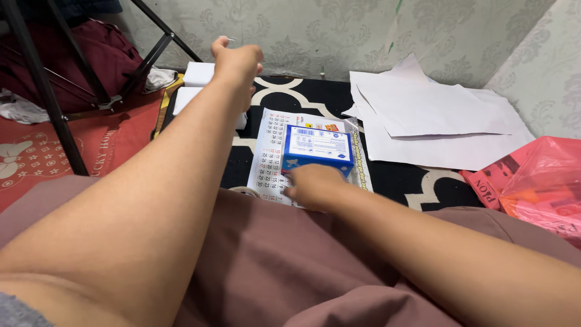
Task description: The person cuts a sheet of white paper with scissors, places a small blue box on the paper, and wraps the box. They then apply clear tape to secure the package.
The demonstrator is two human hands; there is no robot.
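on a black-and-white patterned rug by grey wallpapered walls, the right hand rests fingers down against a blue box on a calendar sheet; left hand at eleven o'clock, grip unclear.

The right hand is covering the near edge of the blue box. Right of that box, the pink plastic bag is running off the picture's edge. The left hand's grip is facing away, unreadable.
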